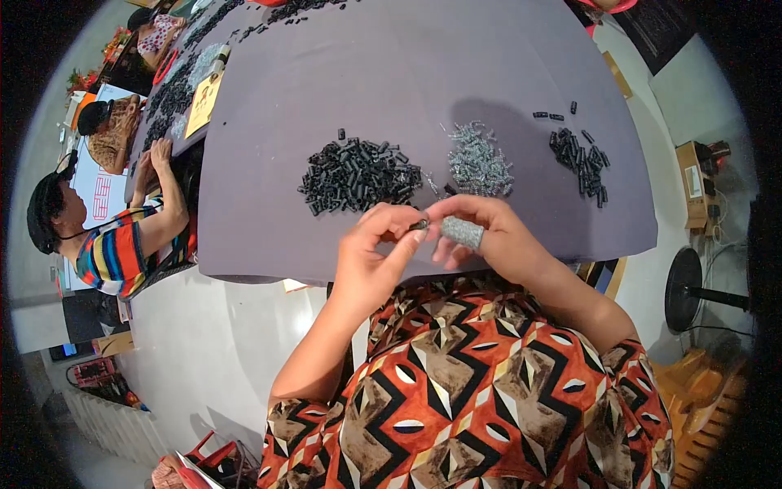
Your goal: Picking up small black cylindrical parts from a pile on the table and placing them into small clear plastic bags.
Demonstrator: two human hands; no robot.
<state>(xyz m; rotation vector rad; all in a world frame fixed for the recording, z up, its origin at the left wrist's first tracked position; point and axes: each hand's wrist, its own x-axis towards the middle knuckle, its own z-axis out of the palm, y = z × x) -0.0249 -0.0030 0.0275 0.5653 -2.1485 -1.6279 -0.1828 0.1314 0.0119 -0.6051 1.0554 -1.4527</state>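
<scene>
Between the thumb and forefinger of my left hand (372, 250) is a small black tubular piece (419, 225). My right hand (489, 235) meets it from the right, its fingertips at the end of the piece; whether they pinch anything is hidden. A grey textured sleeve (462, 233) wraps one digit of that hand. Just beyond my left hand lies a heap of black tubular pieces (360, 174). A pile of small metal coil springs (481, 160) is beyond my right hand, with a few stray springs (431, 182) between the heaps.
A smaller group of black pieces (580, 159) lies at the right of the grey cloth-covered table (366, 79). Along the left, co-workers sit at another table with black pieces (171, 91) and a yellow card (204, 105). A black fan (684, 290) stands right.
</scene>
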